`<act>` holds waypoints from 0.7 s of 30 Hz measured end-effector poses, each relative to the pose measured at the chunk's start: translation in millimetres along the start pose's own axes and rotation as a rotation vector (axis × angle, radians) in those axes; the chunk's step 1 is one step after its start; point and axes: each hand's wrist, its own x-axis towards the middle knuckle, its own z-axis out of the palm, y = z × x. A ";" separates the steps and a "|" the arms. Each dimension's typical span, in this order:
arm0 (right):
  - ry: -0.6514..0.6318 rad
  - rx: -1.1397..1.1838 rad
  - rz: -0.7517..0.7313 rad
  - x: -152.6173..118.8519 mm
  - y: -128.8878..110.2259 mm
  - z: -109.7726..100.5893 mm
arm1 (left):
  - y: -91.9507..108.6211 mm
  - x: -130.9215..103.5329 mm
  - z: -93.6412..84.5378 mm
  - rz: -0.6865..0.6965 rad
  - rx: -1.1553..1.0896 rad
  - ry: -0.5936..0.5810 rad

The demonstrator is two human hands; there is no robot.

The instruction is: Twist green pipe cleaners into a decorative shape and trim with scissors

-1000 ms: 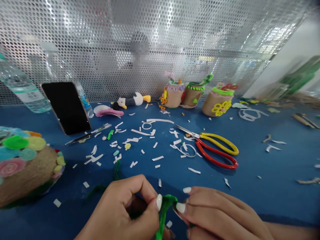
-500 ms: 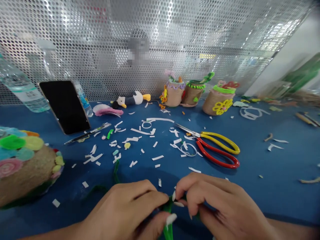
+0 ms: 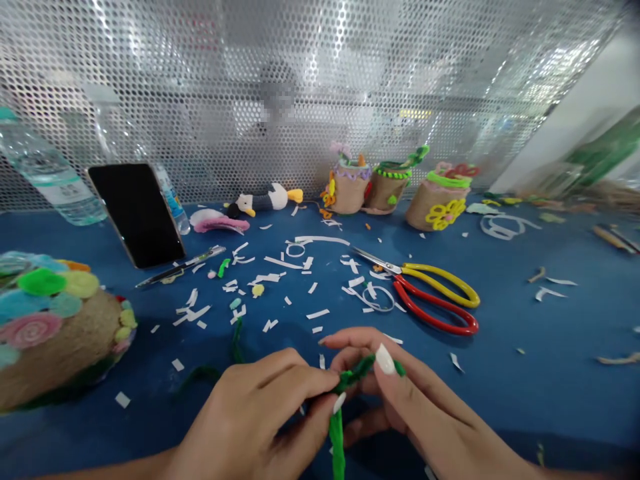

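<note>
Green fuzzy stems [image 3: 338,437] are bunched between my two hands at the bottom centre. My left hand [image 3: 265,413] pinches them between thumb and forefinger, and a length hangs down below the pinch. Other dark green strands [image 3: 237,340] stick out past its knuckles onto the blue surface. My right hand [image 3: 400,393] has its thumb and fingers closed on the twisted end of the green stem, just right of the left fingertips. Scissors [image 3: 400,270] with one yellow and one red handle lie open beyond my right hand.
White scraps [image 3: 270,277] litter the blue table [image 3: 510,320]. A decorated brown object [image 3: 85,333] sits at left, near a phone [image 3: 137,213], a pen [image 3: 180,267] and bottles [image 3: 65,190]. Decorated jars [image 3: 350,187], a duck toy [image 3: 265,200] and a pink item [image 3: 220,221] line the perforated panel [image 3: 310,100].
My right hand has turned so its thumb is on top, and more of the twisted green stem now shows between the hands. The view has shifted slightly, showing more at left.
</note>
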 end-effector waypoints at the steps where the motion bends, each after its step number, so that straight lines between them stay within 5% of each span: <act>1: -0.002 0.033 0.042 -1.2 2.1 2.4 | 0.6 -0.3 0.5 0.008 0.002 0.009; 6: 0.071 0.118 0.208 -0.4 4.7 9.1 | -1.2 -4.9 9.1 0.021 0.014 0.017; 12: 0.214 -0.089 0.323 6.4 -9.3 7.0 | -4.1 -14.0 16.3 0.186 0.175 -0.083; 16: 0.138 -0.245 0.131 8.8 -12.7 4.9 | -2.3 -16.6 11.8 0.268 0.245 -0.037; 21: 0.030 -0.390 -0.212 8.3 -14.8 -0.8 | 0.5 -11.1 1.4 0.133 0.106 -0.007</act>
